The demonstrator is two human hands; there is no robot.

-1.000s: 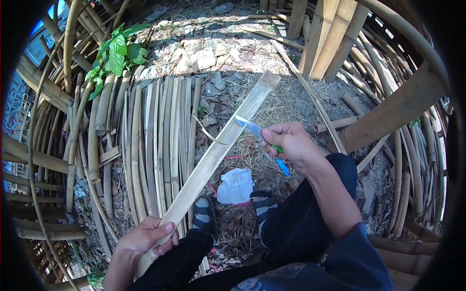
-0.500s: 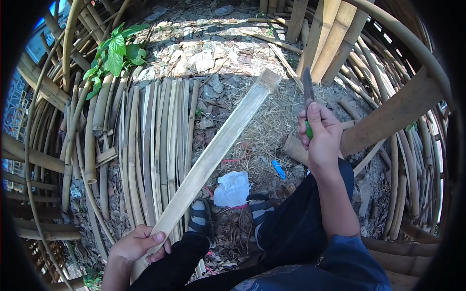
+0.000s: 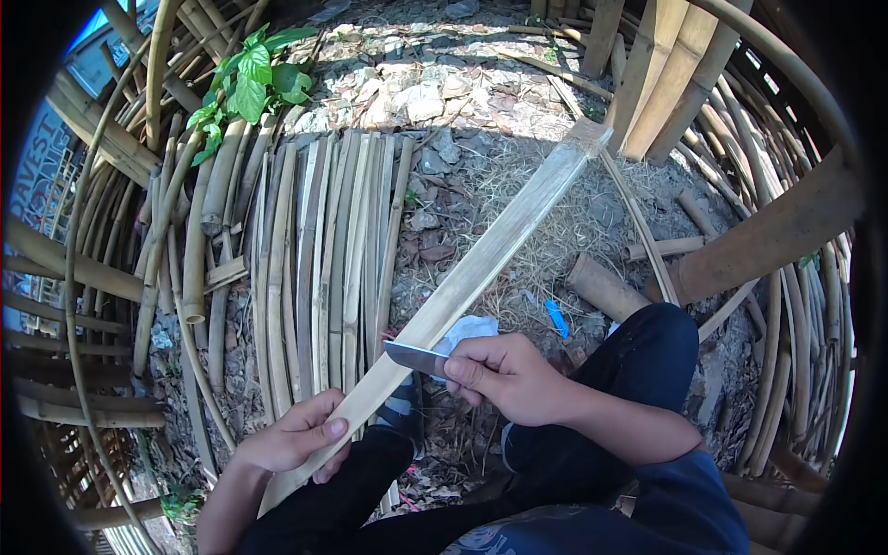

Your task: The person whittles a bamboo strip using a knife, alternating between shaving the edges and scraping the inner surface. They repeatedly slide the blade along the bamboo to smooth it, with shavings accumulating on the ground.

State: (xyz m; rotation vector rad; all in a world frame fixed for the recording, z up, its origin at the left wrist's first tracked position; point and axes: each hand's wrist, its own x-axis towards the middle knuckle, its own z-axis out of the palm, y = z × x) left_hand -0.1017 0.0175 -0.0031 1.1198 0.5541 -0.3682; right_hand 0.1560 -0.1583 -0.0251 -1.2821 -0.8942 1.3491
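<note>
My left hand (image 3: 294, 438) is closed round the lower part of a long split bamboo strip (image 3: 481, 270), thumb on top. The strip slants from my lap up to the right, its far end rough and darker. In my right hand (image 3: 499, 375) is a knife (image 3: 414, 357), gripped by its handle, which the fingers hide. The blade lies across the strip, a short way above my left hand, with its tip at the strip's left edge.
A row of split bamboo strips (image 3: 319, 277) lies on the ground to the left. Thick bamboo poles (image 3: 768, 222) stand at the right. Pale shavings (image 3: 527, 213), a white plastic scrap (image 3: 470, 329) and a blue wrapper (image 3: 557, 319) lie ahead. A leafy plant (image 3: 250, 88) grows at upper left.
My right hand has brought the knife down and left from beside the poles onto the strip. The strip's far end has shifted right, and the view has turned slightly left.
</note>
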